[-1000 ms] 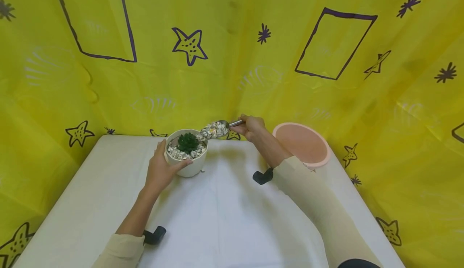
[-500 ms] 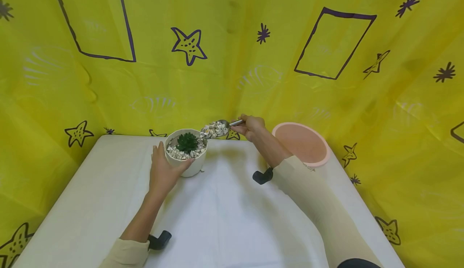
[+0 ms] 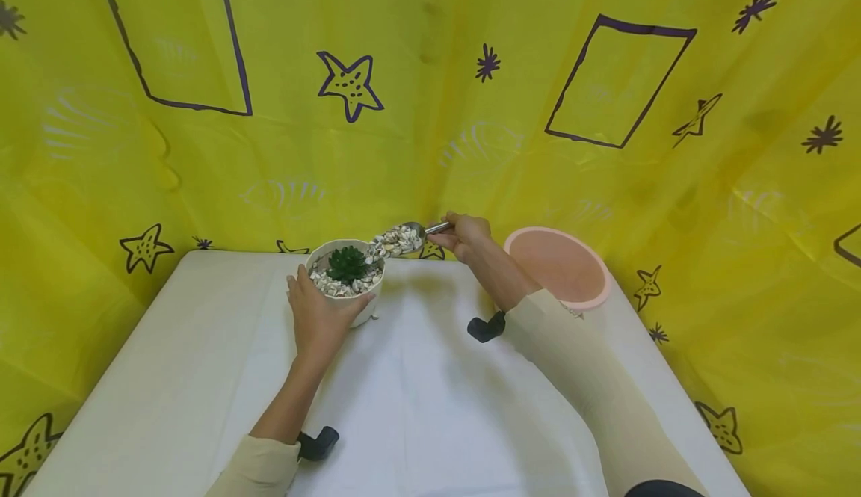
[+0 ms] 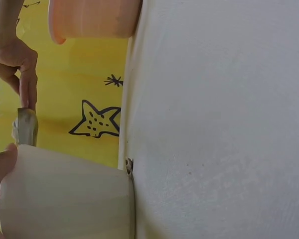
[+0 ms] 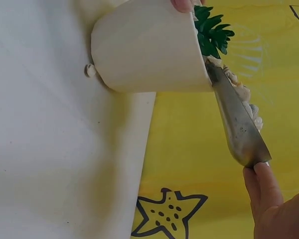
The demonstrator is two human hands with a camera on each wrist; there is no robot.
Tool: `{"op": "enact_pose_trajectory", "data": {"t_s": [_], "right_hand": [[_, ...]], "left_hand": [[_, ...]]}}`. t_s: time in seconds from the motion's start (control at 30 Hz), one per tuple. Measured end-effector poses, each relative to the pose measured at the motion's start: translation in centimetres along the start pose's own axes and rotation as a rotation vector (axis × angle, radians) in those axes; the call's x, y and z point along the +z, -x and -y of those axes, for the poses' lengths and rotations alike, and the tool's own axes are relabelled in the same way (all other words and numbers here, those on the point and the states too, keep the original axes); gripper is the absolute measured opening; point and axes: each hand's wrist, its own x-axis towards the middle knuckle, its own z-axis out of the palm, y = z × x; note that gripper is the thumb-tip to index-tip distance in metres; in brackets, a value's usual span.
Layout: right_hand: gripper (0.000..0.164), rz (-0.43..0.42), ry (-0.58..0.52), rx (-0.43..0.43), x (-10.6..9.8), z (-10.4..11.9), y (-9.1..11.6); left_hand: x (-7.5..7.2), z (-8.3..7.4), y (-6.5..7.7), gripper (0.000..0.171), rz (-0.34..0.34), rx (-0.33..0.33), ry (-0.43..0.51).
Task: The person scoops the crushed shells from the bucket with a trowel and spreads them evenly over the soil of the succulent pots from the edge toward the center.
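Note:
A white flower pot (image 5: 144, 50) stands at the back left of the table, with a green succulent (image 3: 347, 264) inside amid pale shell pieces (image 3: 329, 285). My left hand (image 3: 323, 321) holds the pot's rim, thumb along the near side and fingers at the left. From the right, my right hand (image 3: 467, 235) pinches the handle of a metal scoop (image 5: 239, 127). Small seashells (image 3: 398, 241) are heaped in the scoop. Its tip rests at the pot's right rim, beside the succulent, tilted down toward it. The ends of the left fingers are partly hidden.
Behind my right forearm, a pink tub (image 3: 558, 265) stands at the back right of the white-covered table (image 3: 417, 407). A yellow patterned curtain (image 3: 403, 108) hangs behind. One small shell (image 5: 90, 70) lies by the pot's base.
My left hand and forearm have shifted to the right around the pot's near side. The right hand and scoop stay almost still, while the shells in the scoop have shifted slightly.

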Motion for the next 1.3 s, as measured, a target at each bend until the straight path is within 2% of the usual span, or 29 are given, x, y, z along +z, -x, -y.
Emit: {"op": "enact_pose_trajectory", "data": {"t_s": [0.2,0.43,0.73,1.07,1.3], "right_hand": [[0.039,0.005,-0.004,-0.009,0.1,0.0,0.1],[0.038,-0.002,-0.031,-0.020,0.3,0.1,0.1],[0.039,-0.015,-0.052,-0.026,0.3,0.2,0.1],[0.038,-0.022,-0.019,-0.034,0.3,0.2,0.3],[0.036,-0.035,-0.018,-0.041,0.4,0.1,0.1]], "left_hand": [[-0.1,0.3,-0.1,0.129,-0.013,0.020,-0.012],[-0.7,1.0,-0.8,0.129,0.026,0.055,-0.035],[-2.2,1.9,-2.1,0.120,0.134,0.156,0.002],[-3.8,2.6,-3.9,0.118,0.274,0.208,0.016],[-4.1,3.0,-4.5,0.119,0.338,0.216,0.034]]}}
